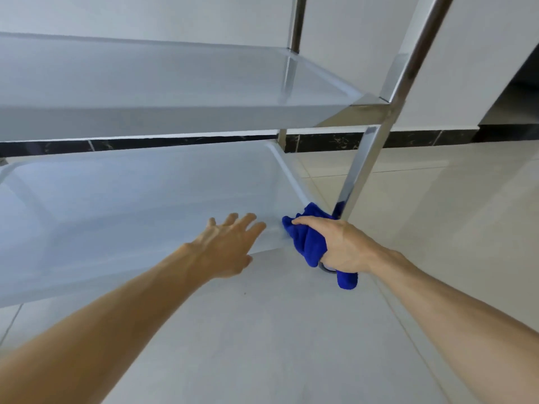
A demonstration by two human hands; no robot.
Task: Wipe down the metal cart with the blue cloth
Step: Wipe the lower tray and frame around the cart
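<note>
Head view: your right hand point(344, 246) grips the bunched blue cloth point(309, 240) at the near right corner of the metal cart point(145, 121)'s lower shelf point(116, 205), beside the corner post point(358, 176). Your left hand point(230, 243) rests flat, fingers spread, on that shelf. Wiping this corner appears under way; next, sweep leftward across the shelf.

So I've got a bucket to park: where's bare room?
The lower shelf is bare left of the left hand; so is the upper shelf. The near right corner is crowded: the right hand grips the blue cloth.
</note>
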